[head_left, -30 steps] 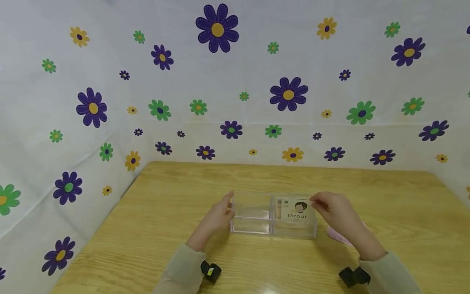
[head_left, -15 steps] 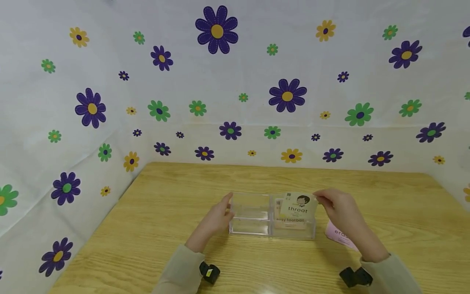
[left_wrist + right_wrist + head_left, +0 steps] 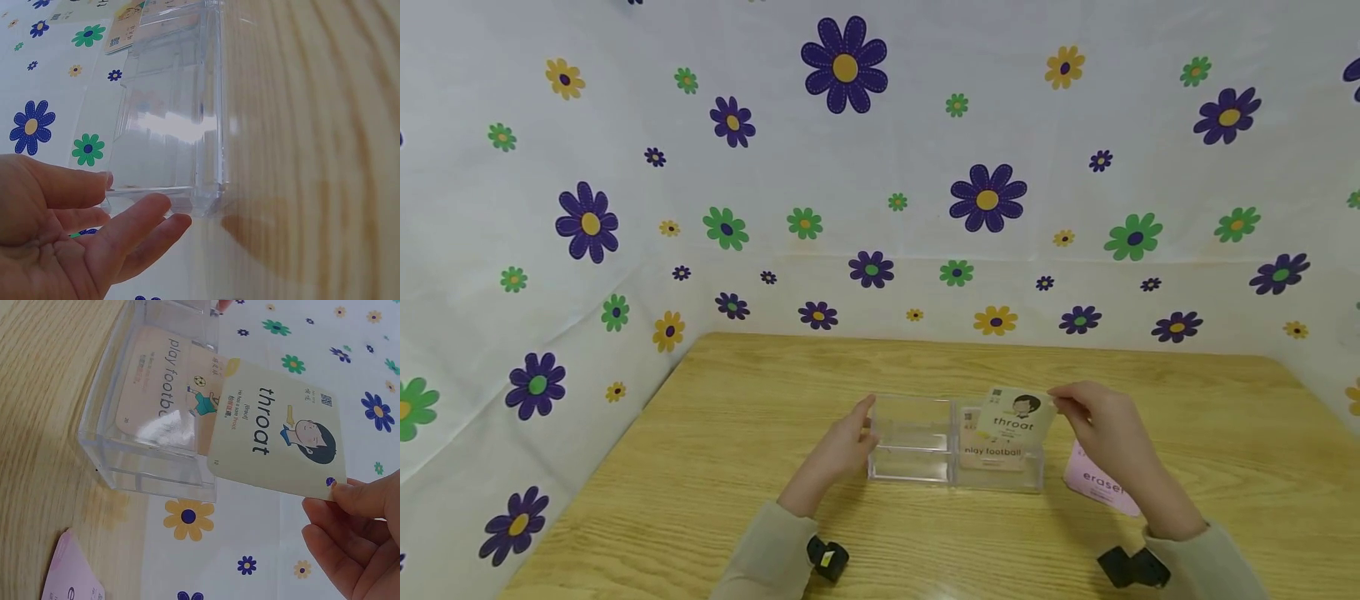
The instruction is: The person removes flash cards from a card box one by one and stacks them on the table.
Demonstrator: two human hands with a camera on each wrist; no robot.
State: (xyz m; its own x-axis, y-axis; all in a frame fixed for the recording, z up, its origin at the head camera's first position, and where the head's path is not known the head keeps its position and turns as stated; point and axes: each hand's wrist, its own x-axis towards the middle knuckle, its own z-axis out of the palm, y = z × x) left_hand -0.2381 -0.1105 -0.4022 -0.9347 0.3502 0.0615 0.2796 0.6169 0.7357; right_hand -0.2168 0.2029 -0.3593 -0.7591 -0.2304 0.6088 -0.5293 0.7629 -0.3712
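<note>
Head view shows the right hand [image 3: 1099, 429] with thumb and fingertips pinched on the upper right corner of a pale yellow-green, almost square paper card printed "throat" [image 3: 1015, 417]. The card extends to the left from this hand, tilted, above the right compartment of a clear plastic two-part box [image 3: 912, 464]. Because it is nearly square, it has no strong long axis; the box, however, is longer from left to right. The lower edge of the card overlaps, as seen, a peach card printed "play football" [image 3: 992, 454], which is inside that compartment; whether the two cards touch, I cannot tell. I judge that this small relation, edge against compartment, matters most, and the right hand is the nearer one. The left hand [image 3: 841, 443] has relaxed, slightly spread fingers touching the left end of the box.

A light wooden table [image 3: 775, 392] bears the box. To its right lies a pink card printed "eraser" [image 3: 1097, 486], partly hidden by the right forearm. White flower-printed cloth [image 3: 895, 150] hangs at the far side, left and right.
</note>
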